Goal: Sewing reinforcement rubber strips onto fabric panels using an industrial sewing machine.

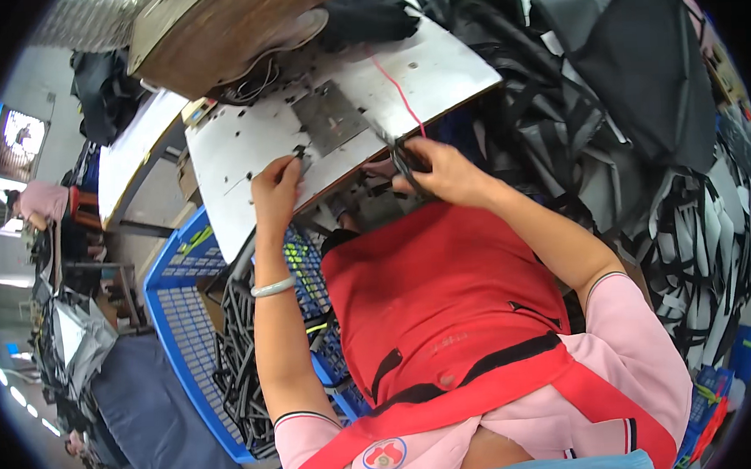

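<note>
My left hand [277, 191] is closed over the near left part of the white worktable [225, 176], its thumb and fingers pinching a small black strip [302, 155]. In my right hand [447, 171] is a pair of dark-handled scissors [397, 153], blades pointing up and left over the table's edge. The fingers wrap round the handles, and the blades are slightly blurred. A pink cord [399, 93] runs across the table down to the scissors. Between and beyond my hands, a grey metal plate [329, 118] is set in the tabletop, with small black scraps around it.
A brown wooden box-like machine part [221, 34] overhangs the table's far side. Left of my legs stands a blue plastic basket [171, 309] holding many black strips [238, 361]. Black sheet material [638, 59] heaps up on the right. Another person [47, 203] bends at the far left.
</note>
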`<move>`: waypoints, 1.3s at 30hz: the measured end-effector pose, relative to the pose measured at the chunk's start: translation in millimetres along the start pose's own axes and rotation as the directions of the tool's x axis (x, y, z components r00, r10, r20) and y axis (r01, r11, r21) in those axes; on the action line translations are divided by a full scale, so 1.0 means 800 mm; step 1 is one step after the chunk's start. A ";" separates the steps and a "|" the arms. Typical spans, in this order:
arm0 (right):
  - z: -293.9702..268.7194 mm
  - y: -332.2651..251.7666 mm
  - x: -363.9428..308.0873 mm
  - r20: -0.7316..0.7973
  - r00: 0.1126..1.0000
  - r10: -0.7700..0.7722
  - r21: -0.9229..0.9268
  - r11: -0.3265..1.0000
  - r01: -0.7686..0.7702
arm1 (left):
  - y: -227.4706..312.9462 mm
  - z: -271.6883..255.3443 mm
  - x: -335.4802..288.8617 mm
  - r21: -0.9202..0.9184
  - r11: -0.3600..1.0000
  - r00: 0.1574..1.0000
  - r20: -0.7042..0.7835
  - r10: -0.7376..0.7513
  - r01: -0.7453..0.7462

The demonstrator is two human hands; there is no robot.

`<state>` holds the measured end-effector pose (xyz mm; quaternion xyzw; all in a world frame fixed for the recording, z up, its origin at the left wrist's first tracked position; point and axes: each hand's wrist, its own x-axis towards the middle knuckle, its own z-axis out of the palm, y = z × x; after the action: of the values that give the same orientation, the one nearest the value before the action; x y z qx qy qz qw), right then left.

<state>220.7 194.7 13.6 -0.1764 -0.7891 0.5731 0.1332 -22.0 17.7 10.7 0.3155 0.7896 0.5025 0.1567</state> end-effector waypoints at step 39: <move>-0.105 0.057 0.142 -0.259 0.874 -0.410 -0.741 0.665 0.092 | 0.118 0.005 -0.001 0.368 0.873 0.916 -0.112 0.384 -0.321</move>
<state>158.9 328.5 -3.0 -0.2151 -0.9186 0.1511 0.2950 12.8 48.0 93.1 0.4299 0.8045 0.4041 -0.0678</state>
